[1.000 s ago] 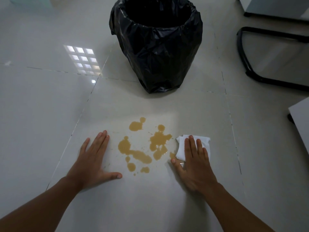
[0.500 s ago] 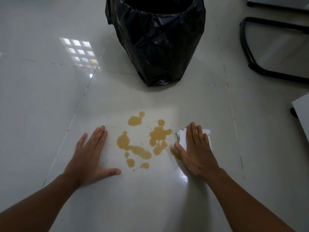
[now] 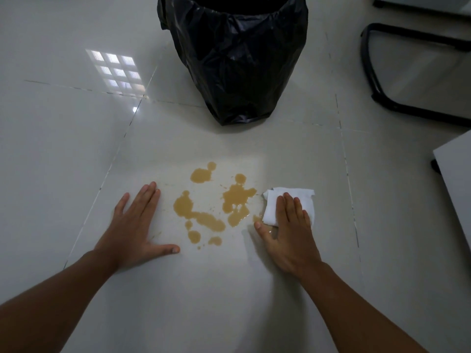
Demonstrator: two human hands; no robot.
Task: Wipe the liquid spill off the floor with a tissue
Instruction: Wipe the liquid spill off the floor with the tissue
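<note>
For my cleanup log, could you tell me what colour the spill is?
Yellowish-brown spill, clearest in the head view.

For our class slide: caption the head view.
Right hand presses tissue beside tan spill; left hand flat on floor.

A brown spill lies in separate blotches and small drops on the glossy pale tiled floor, and at its 3 o'clock edge a folded white tissue lies flat on the floor, just beside the nearest blotch, its near part covered.
</note>
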